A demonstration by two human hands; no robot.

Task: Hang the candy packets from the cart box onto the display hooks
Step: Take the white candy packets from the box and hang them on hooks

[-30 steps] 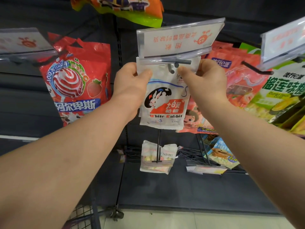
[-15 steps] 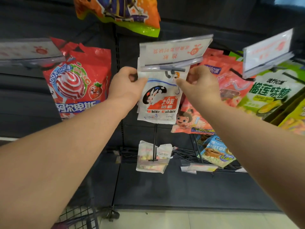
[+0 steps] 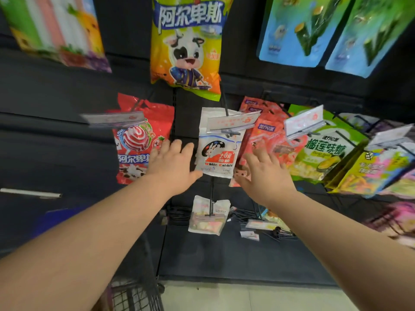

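A White Rabbit candy packet hangs on a display hook. The left hand and right hand flank it, fingers spread, holding nothing. This hanging step looks done; the next move calls for reaching down for another packet. Only a wire cart corner shows, its contents hidden

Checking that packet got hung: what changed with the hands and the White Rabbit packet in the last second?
The left hand and right hand both let go of the White Rabbit packet and drew back, fingers spread. The packet stays on its hook under the price tag.
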